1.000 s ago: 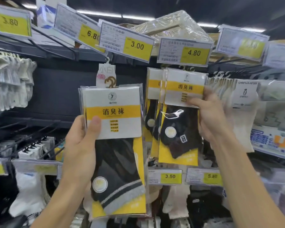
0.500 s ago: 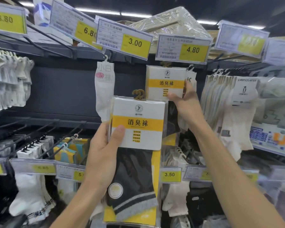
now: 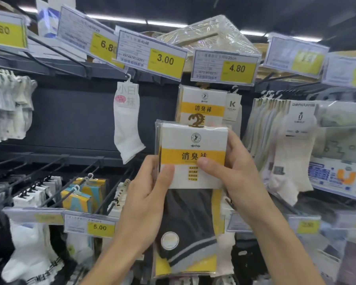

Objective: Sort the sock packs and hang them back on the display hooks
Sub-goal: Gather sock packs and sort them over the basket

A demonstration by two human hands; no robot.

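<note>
While my left hand [image 3: 146, 202] and right hand [image 3: 240, 177] both hold the clear-wrapped pack of dark grey socks with a white-and-yellow card [image 3: 193, 167], it sits just below the matching white-and-yellow pack [image 3: 201, 99] already hung.

I see both thumbs pressed on the card's face and the fingers [image 3: 233, 145] curled round its edges, so each hand grips it; it may be more than one pack stacked. Its long axis runs upright, with the brown plastic hanger [image 3: 196, 120] on top, overlapping the hung pack beneath the yellow 4.80 price tag [image 3: 223, 67]. I cannot see the display hook itself; that tag hides it. I judge the coming move goes up and away from me, and the right hand lies nearer.
</note>
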